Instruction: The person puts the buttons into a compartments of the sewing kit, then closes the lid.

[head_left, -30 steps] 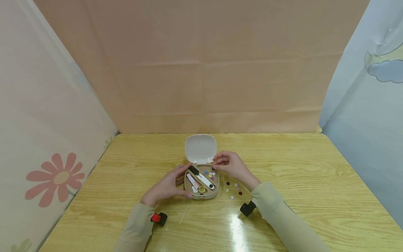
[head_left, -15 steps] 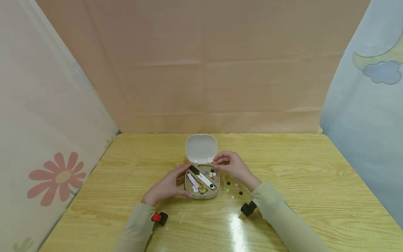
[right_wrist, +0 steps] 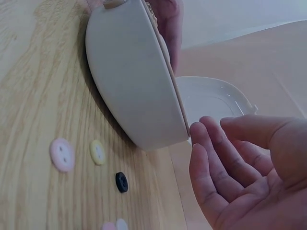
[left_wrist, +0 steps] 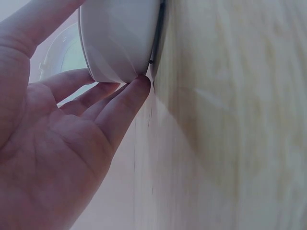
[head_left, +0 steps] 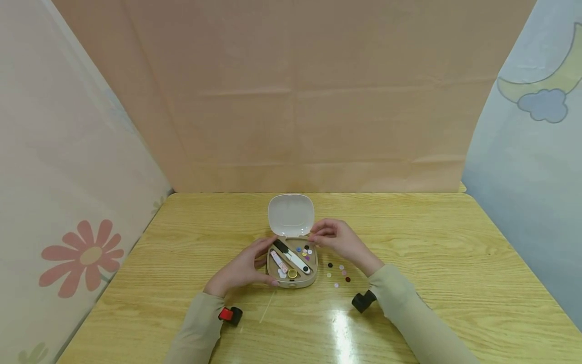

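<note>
A beige sewing box (head_left: 293, 284) stands on the table with its lid (head_left: 291, 215) raised at the back. My left hand (head_left: 241, 268) holds its left side, thumb at the front and fingers towards the back; in the left wrist view the fingertips touch the box wall (left_wrist: 117, 38). My right hand (head_left: 338, 238) is at the back right corner, holding nothing, thumb and fingers apart in the right wrist view. Several small buttons (head_left: 304, 254) lie in the right compartment. A white tool with a black end (head_left: 297, 263), like thread snips, fills the diagonal slot.
Several loose buttons lie right of the box, including a black button (right_wrist: 122, 182), a yellow button (right_wrist: 97, 152) and a pink button (right_wrist: 62, 155). In the left compartment are a pink-patterned strip (head_left: 279, 262) and a gold round piece (head_left: 292, 273). A thin pale stick (head_left: 267, 307) lies in front.
The black button that was at my right fingertips now lies among the buttons in the right compartment. My right hand has let go and shifted slightly right; my left hand stays on the box.
</note>
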`<control>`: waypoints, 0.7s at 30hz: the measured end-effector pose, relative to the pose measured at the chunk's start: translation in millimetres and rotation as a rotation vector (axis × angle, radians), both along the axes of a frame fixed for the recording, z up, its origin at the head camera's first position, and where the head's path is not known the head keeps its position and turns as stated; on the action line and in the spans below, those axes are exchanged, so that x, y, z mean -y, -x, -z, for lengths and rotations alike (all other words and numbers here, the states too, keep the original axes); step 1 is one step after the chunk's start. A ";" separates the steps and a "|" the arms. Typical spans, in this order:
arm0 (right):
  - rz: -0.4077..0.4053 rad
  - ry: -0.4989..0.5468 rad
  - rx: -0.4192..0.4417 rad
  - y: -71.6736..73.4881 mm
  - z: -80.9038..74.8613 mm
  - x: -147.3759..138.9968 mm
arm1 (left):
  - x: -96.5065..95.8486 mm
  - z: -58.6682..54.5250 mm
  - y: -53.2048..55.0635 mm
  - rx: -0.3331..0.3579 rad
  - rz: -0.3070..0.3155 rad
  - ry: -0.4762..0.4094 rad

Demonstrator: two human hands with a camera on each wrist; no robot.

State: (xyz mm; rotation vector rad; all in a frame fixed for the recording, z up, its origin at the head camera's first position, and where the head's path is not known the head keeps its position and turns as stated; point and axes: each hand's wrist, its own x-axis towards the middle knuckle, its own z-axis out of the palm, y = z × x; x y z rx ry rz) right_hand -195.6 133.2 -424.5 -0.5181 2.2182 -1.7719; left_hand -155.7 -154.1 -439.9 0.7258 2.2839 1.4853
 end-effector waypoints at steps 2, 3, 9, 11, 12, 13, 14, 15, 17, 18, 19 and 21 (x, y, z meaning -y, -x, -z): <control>-0.004 -0.011 0.000 -1.0 -0.6 -2.8 | -0.2 -0.2 -0.1 0.008 -0.004 0.008; -0.009 -0.017 -0.005 -1.6 -0.7 -4.3 | -0.2 -0.1 0.0 0.010 -0.005 0.011; -0.023 -0.054 -0.009 -6.6 -1.2 -13.8 | -0.7 -0.2 -0.4 0.011 -0.006 0.019; -0.029 -0.057 -0.006 -8.2 -1.7 -17.1 | -0.8 -0.6 -0.8 0.009 -0.011 0.025; -0.031 -0.055 -0.003 -8.8 -1.9 -18.8 | -0.7 -0.9 -1.1 0.009 -0.015 0.027; -0.032 -0.055 -0.002 -9.5 -2.2 -20.5 | -0.7 -1.2 -1.3 0.010 -0.018 0.031; -0.030 -0.054 0.002 -10.0 -2.4 -22.1 | -0.7 -1.6 -1.5 0.011 -0.021 0.032; -0.034 -0.053 0.002 -10.2 -2.4 -23.9 | -0.6 -1.9 -1.6 0.012 -0.023 0.034; -0.039 -0.052 0.002 -10.9 -2.4 -27.4 | -0.6 -2.2 -1.7 0.014 -0.024 0.034; -0.040 -0.055 0.002 -11.4 -2.2 -29.0 | -0.5 -2.1 -1.6 0.016 -0.023 0.031; -0.042 -0.053 0.001 -12.1 -2.3 -30.7 | -0.4 -1.9 -1.4 0.017 -0.022 0.029; -0.046 -0.057 -0.003 -13.3 -2.4 -33.9 | -0.2 -1.2 -1.2 0.016 -0.021 0.024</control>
